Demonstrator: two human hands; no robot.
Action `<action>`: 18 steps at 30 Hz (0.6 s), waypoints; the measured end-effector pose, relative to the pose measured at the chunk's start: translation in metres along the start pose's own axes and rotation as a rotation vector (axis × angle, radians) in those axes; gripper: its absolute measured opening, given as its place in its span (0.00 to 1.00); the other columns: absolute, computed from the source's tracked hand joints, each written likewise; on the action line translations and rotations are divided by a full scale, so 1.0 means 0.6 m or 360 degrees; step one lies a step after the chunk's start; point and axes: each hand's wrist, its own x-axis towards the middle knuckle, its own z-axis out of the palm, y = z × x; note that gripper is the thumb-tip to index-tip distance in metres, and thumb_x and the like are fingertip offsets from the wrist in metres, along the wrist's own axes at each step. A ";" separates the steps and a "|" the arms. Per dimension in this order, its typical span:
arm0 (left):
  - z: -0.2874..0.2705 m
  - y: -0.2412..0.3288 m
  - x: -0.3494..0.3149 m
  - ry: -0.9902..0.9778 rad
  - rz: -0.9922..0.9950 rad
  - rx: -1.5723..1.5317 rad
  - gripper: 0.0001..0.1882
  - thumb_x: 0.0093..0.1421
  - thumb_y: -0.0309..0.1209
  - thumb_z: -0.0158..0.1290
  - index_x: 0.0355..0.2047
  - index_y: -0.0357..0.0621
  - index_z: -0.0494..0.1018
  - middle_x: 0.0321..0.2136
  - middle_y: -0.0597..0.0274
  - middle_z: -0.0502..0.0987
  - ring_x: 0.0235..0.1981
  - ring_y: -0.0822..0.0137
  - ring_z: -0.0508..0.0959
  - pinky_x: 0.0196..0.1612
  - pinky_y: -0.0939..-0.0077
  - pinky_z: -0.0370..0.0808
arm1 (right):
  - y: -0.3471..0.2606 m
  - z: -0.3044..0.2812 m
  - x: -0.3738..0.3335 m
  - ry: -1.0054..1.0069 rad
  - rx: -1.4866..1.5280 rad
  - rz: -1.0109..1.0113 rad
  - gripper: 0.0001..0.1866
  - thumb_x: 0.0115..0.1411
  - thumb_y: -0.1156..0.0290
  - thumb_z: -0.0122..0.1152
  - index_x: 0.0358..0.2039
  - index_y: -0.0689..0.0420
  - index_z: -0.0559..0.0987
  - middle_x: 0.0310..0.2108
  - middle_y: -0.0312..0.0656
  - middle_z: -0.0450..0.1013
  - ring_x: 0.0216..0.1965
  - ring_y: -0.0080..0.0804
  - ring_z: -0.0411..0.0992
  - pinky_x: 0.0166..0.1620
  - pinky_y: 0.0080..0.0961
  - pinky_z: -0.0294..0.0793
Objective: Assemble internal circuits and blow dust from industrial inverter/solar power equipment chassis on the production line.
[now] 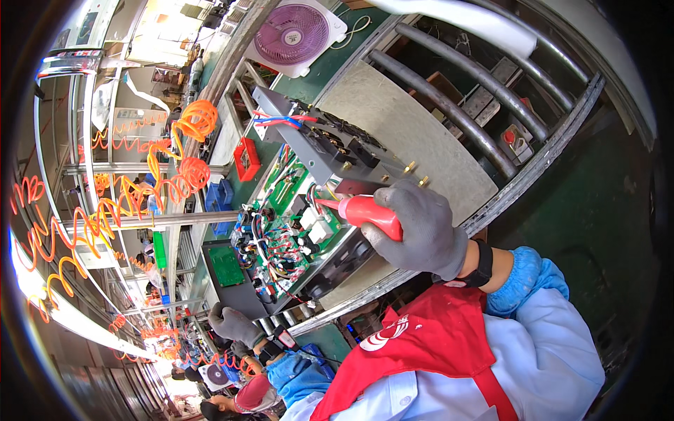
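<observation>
Right hand [425,224], grey-gloved: clasped round a red bottle [372,215], its nozzle [330,204] leftward over a wired chassis [345,247]; whether the tip touches, I cannot tell from here.
Fan cover [316,156], grey: just above the nozzle.
Left hand [233,324], gloved: well left of and below the grip, at a panel's [246,295] edge; its hold, I cannot tell.
Board [226,266], green: on the panel.
Fan [291,35], purple: farther, upper left.

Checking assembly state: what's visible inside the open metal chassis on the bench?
Green circuit boards, bundled coloured wires, white blocky parts. Whatever lies beneath them is covered; the red bottle in the right hand may hide a bit near one edge.
</observation>
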 end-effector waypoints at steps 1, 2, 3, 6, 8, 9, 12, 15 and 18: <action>-0.001 0.001 -0.002 -0.0002 0.0040 -0.0032 0.14 0.47 0.18 0.43 0.32 0.29 0.75 0.31 0.57 0.76 0.29 0.64 0.74 0.38 0.72 0.72 | -0.001 -0.001 0.000 -0.0030 -0.0041 -0.0015 0.18 0.47 0.68 0.70 0.36 0.58 0.73 0.27 0.43 0.70 0.27 0.43 0.72 0.29 0.37 0.71; -0.001 0.003 -0.004 -0.0009 -0.0004 -0.0110 0.13 0.46 0.18 0.43 0.32 0.29 0.75 0.31 0.57 0.75 0.30 0.64 0.74 0.39 0.71 0.72 | -0.002 -0.002 0.001 -0.0059 -0.0082 -0.0032 0.18 0.47 0.68 0.69 0.37 0.58 0.73 0.27 0.43 0.70 0.27 0.43 0.72 0.29 0.37 0.71; -0.002 0.004 -0.006 -0.0013 -0.0050 -0.0189 0.13 0.46 0.18 0.43 0.31 0.29 0.75 0.31 0.57 0.75 0.31 0.64 0.74 0.40 0.70 0.72 | -0.004 -0.003 0.001 -0.0067 -0.0081 -0.0042 0.18 0.47 0.68 0.69 0.37 0.58 0.73 0.27 0.43 0.70 0.27 0.43 0.72 0.29 0.37 0.71; -0.003 0.005 -0.005 -0.0026 0.0088 -0.0096 0.12 0.46 0.18 0.43 0.31 0.30 0.74 0.31 0.57 0.74 0.32 0.64 0.74 0.41 0.70 0.71 | -0.010 -0.003 0.000 -0.0134 -0.0137 -0.0055 0.20 0.46 0.69 0.72 0.38 0.61 0.75 0.30 0.48 0.74 0.27 0.45 0.75 0.30 0.36 0.75; -0.003 0.001 -0.003 -0.0020 0.0062 -0.0088 0.12 0.46 0.18 0.43 0.30 0.30 0.74 0.31 0.57 0.74 0.33 0.63 0.74 0.41 0.69 0.71 | -0.011 0.002 0.002 -0.0073 -0.0131 -0.0065 0.21 0.46 0.69 0.72 0.38 0.61 0.74 0.30 0.48 0.74 0.27 0.46 0.75 0.30 0.36 0.74; -0.003 -0.002 -0.001 -0.0026 0.0047 -0.0079 0.12 0.46 0.18 0.43 0.30 0.30 0.74 0.31 0.57 0.74 0.33 0.63 0.74 0.42 0.69 0.71 | -0.012 0.006 0.003 -0.0081 -0.0127 -0.0080 0.21 0.46 0.69 0.72 0.38 0.61 0.74 0.30 0.48 0.74 0.27 0.46 0.75 0.30 0.36 0.74; -0.004 -0.011 0.001 -0.0032 0.0072 -0.0125 0.13 0.46 0.18 0.44 0.31 0.30 0.75 0.32 0.57 0.75 0.34 0.63 0.74 0.42 0.69 0.71 | -0.015 0.016 0.007 -0.0060 -0.0150 -0.0062 0.18 0.48 0.67 0.69 0.37 0.60 0.75 0.28 0.44 0.71 0.27 0.44 0.73 0.30 0.37 0.73; -0.007 -0.016 0.002 -0.0043 -0.0015 -0.0070 0.14 0.48 0.19 0.44 0.34 0.30 0.76 0.33 0.56 0.76 0.34 0.63 0.75 0.41 0.69 0.72 | -0.017 0.017 0.011 -0.0077 -0.0100 -0.0011 0.18 0.48 0.67 0.70 0.37 0.60 0.75 0.29 0.45 0.72 0.27 0.45 0.74 0.30 0.37 0.74; -0.013 -0.021 -0.007 -0.0029 -0.0104 -0.0197 0.12 0.52 0.22 0.48 0.36 0.30 0.76 0.33 0.56 0.76 0.34 0.63 0.75 0.41 0.69 0.72 | -0.022 0.002 0.019 -0.0150 -0.0175 -0.0024 0.17 0.47 0.68 0.70 0.36 0.59 0.75 0.30 0.47 0.74 0.28 0.47 0.75 0.32 0.36 0.75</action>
